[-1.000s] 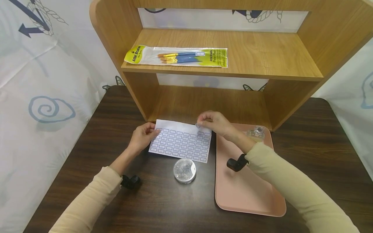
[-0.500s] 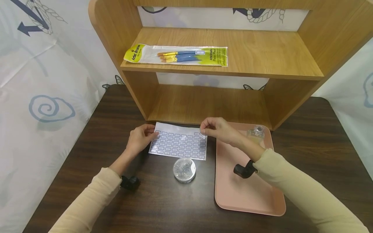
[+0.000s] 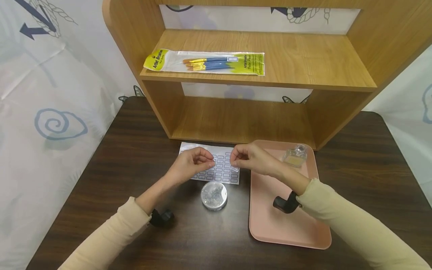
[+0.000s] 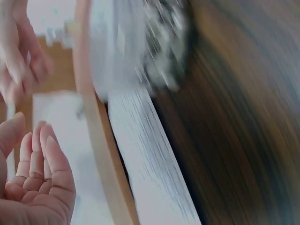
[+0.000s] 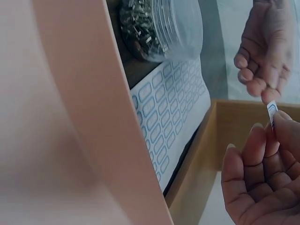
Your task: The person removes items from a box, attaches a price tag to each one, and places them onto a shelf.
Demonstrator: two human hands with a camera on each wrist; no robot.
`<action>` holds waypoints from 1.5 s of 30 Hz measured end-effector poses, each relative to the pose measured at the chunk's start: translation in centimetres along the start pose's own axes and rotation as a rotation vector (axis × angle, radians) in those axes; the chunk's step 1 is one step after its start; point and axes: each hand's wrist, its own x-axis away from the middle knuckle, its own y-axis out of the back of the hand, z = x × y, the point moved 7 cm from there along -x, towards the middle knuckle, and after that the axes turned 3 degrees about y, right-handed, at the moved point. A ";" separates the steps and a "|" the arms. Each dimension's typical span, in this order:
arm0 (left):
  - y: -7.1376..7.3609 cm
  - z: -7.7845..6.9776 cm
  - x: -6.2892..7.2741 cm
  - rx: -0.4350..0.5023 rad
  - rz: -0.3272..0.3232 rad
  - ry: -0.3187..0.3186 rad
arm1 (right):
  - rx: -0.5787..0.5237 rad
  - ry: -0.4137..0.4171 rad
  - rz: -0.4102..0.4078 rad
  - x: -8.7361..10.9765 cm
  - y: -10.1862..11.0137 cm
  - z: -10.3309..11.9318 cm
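Observation:
My right hand pinches a small blue-bordered label sticker between thumb and index finger, over the right end of the label sheet. Across from it, my left hand hovers above the sheet's left part. Its fingers bend loosely, and the left wrist view shows the thumb apart from the fingertips with nothing between them. In the right wrist view, the left fingertips come right up to the sticker's free end. The white label sheet, printed with rows of small frames, lies on the table, partly hidden by the left hand.
A clear round jar of small metallic pieces stands just in front of the sheet. To the right is a pink tray with a glass bottle. Behind rises a wooden shelf bearing a packet of artist brushes.
My left hand has let go of the sheet's left edge and moved right, toward the right hand. My right hand has moved slightly nearer me, keeping the sticker pinched.

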 end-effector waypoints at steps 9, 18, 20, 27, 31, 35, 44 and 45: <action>-3.7 -1.9 1.1 0.014 0.137 -0.034 | 0.052 0.061 0.037 0.7 -1.7 0.7; -4.3 -1.5 2.1 0.007 0.161 0.002 | -0.035 -0.020 -0.014 1.8 -2.0 0.0; -4.2 -1.4 2.4 0.014 0.149 0.008 | -0.037 -0.042 -0.056 2.2 -1.9 -0.1; -3.9 -1.3 3.1 0.035 0.097 -0.016 | 0.050 -0.081 -0.185 3.8 -2.4 0.1; -3.8 -1.6 3.5 0.050 0.080 -0.045 | 0.070 -0.076 -0.261 4.6 -3.1 0.6; -4.0 -1.7 4.2 0.038 0.079 -0.068 | 0.106 -0.072 -0.340 5.4 -3.8 1.1; -3.7 -0.5 6.2 -0.125 0.026 -0.068 | 0.211 -0.067 -0.384 6.2 -6.6 1.3; -3.7 -0.3 6.4 -0.148 0.019 -0.069 | 0.229 -0.064 -0.392 6.2 -6.9 1.3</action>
